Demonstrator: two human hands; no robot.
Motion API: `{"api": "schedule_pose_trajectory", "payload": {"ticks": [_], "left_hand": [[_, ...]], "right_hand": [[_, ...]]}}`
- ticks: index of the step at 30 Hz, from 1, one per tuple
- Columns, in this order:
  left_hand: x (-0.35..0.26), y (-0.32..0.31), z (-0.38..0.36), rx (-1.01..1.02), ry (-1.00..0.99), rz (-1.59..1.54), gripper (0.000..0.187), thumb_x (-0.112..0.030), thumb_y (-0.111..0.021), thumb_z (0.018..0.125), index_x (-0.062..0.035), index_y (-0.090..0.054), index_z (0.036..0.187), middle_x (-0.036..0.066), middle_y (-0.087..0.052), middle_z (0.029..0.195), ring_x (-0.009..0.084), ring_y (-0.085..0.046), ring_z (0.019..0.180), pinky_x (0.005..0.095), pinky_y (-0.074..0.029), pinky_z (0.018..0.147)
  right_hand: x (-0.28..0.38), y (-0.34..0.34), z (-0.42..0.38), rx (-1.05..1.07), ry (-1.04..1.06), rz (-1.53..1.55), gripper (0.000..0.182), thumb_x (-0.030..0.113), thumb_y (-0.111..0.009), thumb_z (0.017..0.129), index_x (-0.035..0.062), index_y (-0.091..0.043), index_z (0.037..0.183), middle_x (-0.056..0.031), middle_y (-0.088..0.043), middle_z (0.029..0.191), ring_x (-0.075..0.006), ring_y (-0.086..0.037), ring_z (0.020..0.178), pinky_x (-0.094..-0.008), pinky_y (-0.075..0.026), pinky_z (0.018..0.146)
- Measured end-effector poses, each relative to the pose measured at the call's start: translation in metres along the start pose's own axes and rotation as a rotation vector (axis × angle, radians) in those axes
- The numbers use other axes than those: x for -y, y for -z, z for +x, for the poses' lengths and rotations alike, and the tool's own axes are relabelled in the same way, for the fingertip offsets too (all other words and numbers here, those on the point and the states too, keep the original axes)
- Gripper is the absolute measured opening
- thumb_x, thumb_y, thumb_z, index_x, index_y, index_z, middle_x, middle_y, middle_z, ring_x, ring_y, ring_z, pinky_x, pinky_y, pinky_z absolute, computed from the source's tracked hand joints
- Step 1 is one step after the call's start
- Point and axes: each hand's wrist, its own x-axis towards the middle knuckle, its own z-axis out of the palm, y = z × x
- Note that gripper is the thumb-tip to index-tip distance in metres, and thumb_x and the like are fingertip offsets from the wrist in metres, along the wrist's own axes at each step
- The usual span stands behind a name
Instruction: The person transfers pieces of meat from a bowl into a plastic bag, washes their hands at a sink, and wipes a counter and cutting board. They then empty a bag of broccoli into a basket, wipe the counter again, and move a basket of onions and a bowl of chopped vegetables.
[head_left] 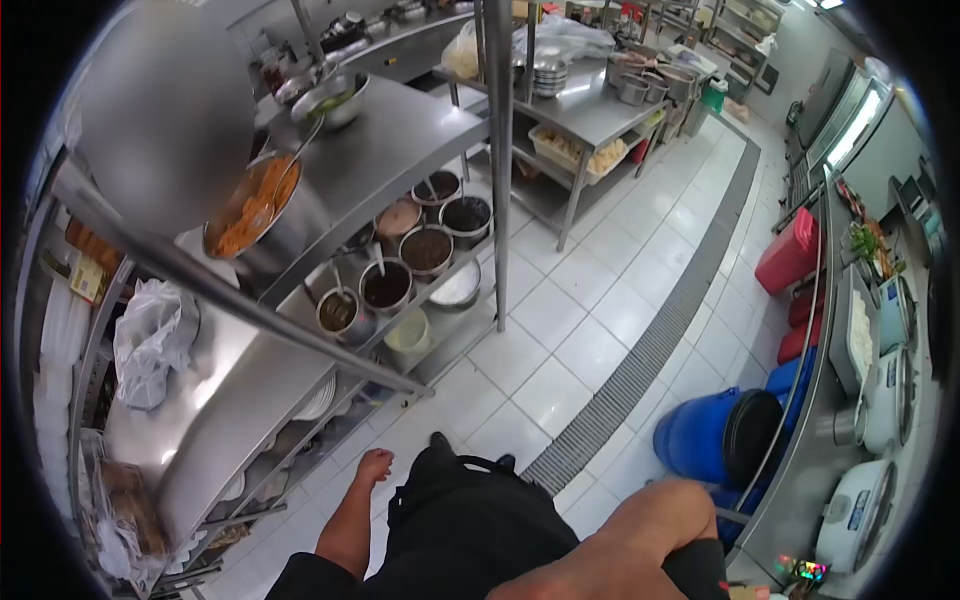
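My left hand hangs low over the white floor tiles, beside the steel counter, with its fingers curled in. Nothing shows in it, and it touches nothing. My right arm is bent across the front of my body at the bottom. The right hand itself lies outside the view. Closest to the left hand is the steel counter, with stacked white plates on the shelf below. Several round pots of sauces, among them a dark brown one, stand on a lower shelf ahead.
A big pot of orange shreds stands at the left, near a blurred area. A floor drain grate runs forward. Blue barrels, a red bin and a counter with white rice cookers line the right side.
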Motion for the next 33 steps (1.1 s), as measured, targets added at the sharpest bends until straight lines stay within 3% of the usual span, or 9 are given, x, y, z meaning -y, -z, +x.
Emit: {"api": "schedule_pose_trajectory", "payload": {"ticks": [5,9,11,15,18,24,28,30,33], "left_hand": [[-0.049,-0.038,-0.005,0.017,-0.001,0.11,0.023,-0.028,-0.061,0.084,-0.0091,-0.064,0.097,0.002,-0.061,0.081,0.0145,-0.059,0.058,0.0294,-0.047,0.048],[-0.134,-0.085,0.013,0.0,-0.217,0.228,0.027,-0.028,-0.059,0.087,-0.0063,-0.065,0.102,0.005,-0.066,0.086,0.0173,-0.063,0.069,0.0321,-0.051,0.058],[-0.223,-0.133,-0.029,-0.264,-0.858,0.083,0.032,-0.03,-0.058,0.09,-0.0055,-0.064,0.108,0.01,-0.066,0.097,0.0205,-0.064,0.086,0.0334,-0.051,0.073],[-0.434,-0.237,-0.141,-0.069,-1.602,0.339,0.048,-0.041,-0.051,0.093,-0.0017,-0.056,0.121,0.02,-0.051,0.128,0.0349,-0.047,0.121,0.0476,-0.035,0.102],[-0.535,-0.335,-0.178,0.31,-2.002,0.429,0.063,-0.05,-0.053,0.089,-0.0033,-0.049,0.131,0.026,-0.04,0.135,0.0423,-0.04,0.126,0.0485,-0.034,0.104],[-0.635,-0.488,-0.178,0.747,-1.907,0.397,0.012,-0.012,-0.056,0.086,-0.001,-0.056,0.092,0.017,-0.051,0.09,0.0363,-0.052,0.083,0.0456,-0.043,0.07],[-0.683,-0.579,-0.147,0.751,-1.702,0.495,0.018,-0.014,-0.054,0.091,0.0014,-0.052,0.083,0.017,-0.05,0.083,0.0364,-0.051,0.074,0.0454,-0.04,0.065],[-0.713,-0.613,-0.133,0.692,-1.513,0.675,0.022,-0.018,-0.061,0.087,0.0021,-0.053,0.084,0.018,-0.051,0.088,0.0377,-0.052,0.078,0.0459,-0.042,0.069],[-0.755,-0.656,-0.083,0.588,-1.695,0.665,0.023,-0.017,-0.064,0.084,0.0024,-0.052,0.088,0.02,-0.052,0.096,0.039,-0.053,0.085,0.0454,-0.044,0.075]], "right_hand": [[0.108,0.021,-0.019,-0.137,-0.257,-0.171,0.077,0.057,-0.056,0.087,-0.0144,-0.058,0.115,-0.0323,-0.061,0.11,-0.0422,-0.055,0.113,-0.046,-0.047,0.093],[0.172,0.07,-0.063,-0.725,0.01,-0.616,0.032,0.024,-0.049,0.094,-0.0053,-0.062,0.097,-0.0201,-0.065,0.086,-0.0327,-0.066,0.089,-0.0451,-0.054,0.082],[0.205,0.122,-0.061,-1.038,0.221,-0.749,0.03,0.022,-0.046,0.098,-0.004,-0.056,0.111,-0.0151,-0.062,0.106,-0.0247,-0.062,0.097,-0.0411,-0.051,0.084],[0.273,0.249,-0.139,-1.603,0.283,-0.876,0.037,0.029,-0.044,0.1,-0.0017,-0.053,0.118,-0.0141,-0.061,0.112,-0.0235,-0.061,0.101,-0.0374,-0.049,0.089],[0.298,0.276,-0.137,-1.659,0.291,-0.557,0.044,0.041,-0.043,0.1,0.0017,-0.054,0.118,-0.009,-0.059,0.116,-0.0178,-0.055,0.109,-0.0335,-0.044,0.094],[0.404,0.277,-0.195,-1.466,0.223,-0.555,0.068,0.061,-0.039,0.094,0.0046,-0.046,0.132,-0.0097,-0.049,0.133,-0.0191,-0.052,0.113,-0.0336,-0.039,0.099],[0.428,0.27,-0.274,-1.759,0.667,-0.514,0.068,0.058,-0.04,0.095,0.0001,-0.045,0.13,-0.0135,-0.056,0.123,-0.0283,-0.055,0.113,-0.0391,-0.044,0.097],[0.416,0.272,-0.343,-2.028,0.622,-0.596,0.059,0.051,-0.043,0.097,0.0002,-0.047,0.128,-0.0162,-0.057,0.124,-0.0297,-0.057,0.111,-0.0405,-0.046,0.095],[0.352,0.288,-0.484,-2.649,0.269,-0.776,0.028,0.027,-0.054,0.094,0.0006,-0.063,0.093,-0.0098,-0.065,0.077,-0.0194,-0.065,0.066,-0.0308,-0.053,0.058]]}}
